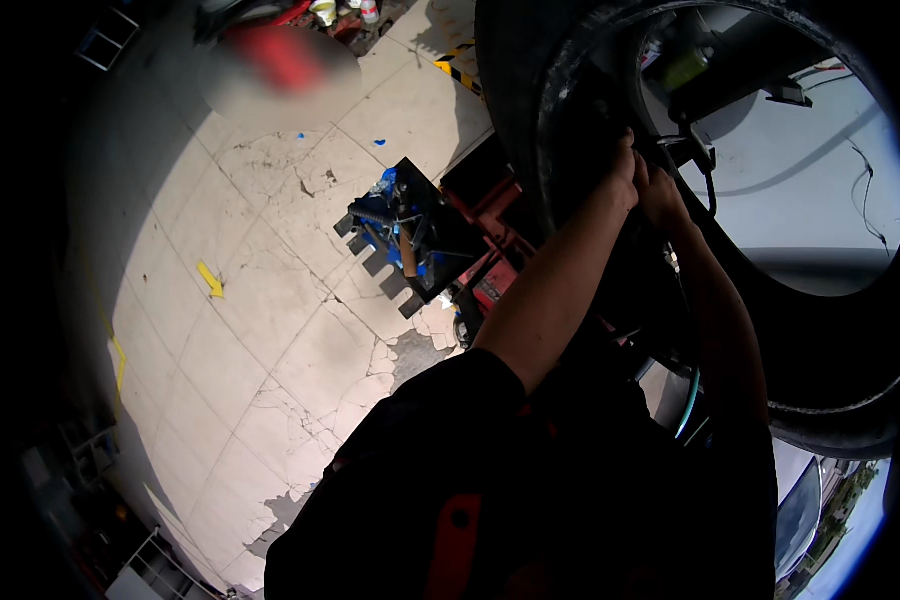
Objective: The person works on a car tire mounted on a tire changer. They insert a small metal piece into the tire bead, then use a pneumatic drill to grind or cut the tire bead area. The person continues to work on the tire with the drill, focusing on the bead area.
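A large black tire [820,370] fills the upper right, with a pale surface showing through its opening. My left hand [627,175] is at the tire's inner edge, fingers closed around something dark that I cannot make out. Just right of it and slightly lower, my right hand [662,200] is also closed, close against the left one; what it grips is hidden in shadow. Dark metal fittings [700,155] sit beside my hands within the opening.
A black tray [440,260] with slotted edge, tools and blue bits adjoins a red machine [495,275] left of the tire. A yellow arrow [210,280] marks the cracked tiled floor [240,350]. Black-and-yellow striping [455,70] and assorted items [325,15] are at the top.
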### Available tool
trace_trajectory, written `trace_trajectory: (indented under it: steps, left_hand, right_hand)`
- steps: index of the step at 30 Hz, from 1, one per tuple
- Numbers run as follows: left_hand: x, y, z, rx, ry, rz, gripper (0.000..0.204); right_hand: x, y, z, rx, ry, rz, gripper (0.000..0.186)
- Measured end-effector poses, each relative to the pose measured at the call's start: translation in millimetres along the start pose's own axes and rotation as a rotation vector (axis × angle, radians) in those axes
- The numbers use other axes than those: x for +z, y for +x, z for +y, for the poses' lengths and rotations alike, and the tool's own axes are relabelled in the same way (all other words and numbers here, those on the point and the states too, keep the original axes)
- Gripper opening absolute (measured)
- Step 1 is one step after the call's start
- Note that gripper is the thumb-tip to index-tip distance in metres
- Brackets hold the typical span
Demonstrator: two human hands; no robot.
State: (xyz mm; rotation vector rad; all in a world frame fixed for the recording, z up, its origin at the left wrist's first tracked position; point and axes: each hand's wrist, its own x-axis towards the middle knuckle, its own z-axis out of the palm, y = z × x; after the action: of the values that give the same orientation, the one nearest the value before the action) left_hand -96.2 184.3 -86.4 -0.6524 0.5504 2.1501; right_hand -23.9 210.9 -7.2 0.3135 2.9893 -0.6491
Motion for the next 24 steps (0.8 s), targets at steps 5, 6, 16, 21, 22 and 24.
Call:
trace_trajectory:
  steps: [5,6,16,21,22,24]
  left_hand:
    - [-4.5,7.7,12.2,0.111,-0.105,0.029,0.039]
    - [-9.0,8.1,14.3,0.112,-0.110,0.002,0.039]
    - [-7.1,1.9,13.1,0.089,-0.101,-0.142,0.042]
    - [-11.0,6.0,11.4,0.111,-0.103,-0.093,0.040]
    - [-9.7,5.5,11.6,0.111,-0.103,-0.066,0.040]
    - [-5.4,5.7,15.9,0.124,-0.112,-0.008,0.039]
  right_hand:
    - [14.4,15.4,10.5,-0.077,-0.048,0.009,0.058]
    - [19.6,18.3,11.8,-0.098,-0.042,0.018,0.058]
    - [11.7,16.9,3.8,0.016,-0.013,-0.010,0.060]
    - [14.4,20.3,10.7,0.016,-0.009,-0.010,0.059]
    - [13.7,19.3,7.1,0.022,-0.003,-0.020,0.058]
    - [8.6,19.2,-0.4,0.068,0.019,-0.086,0.058]
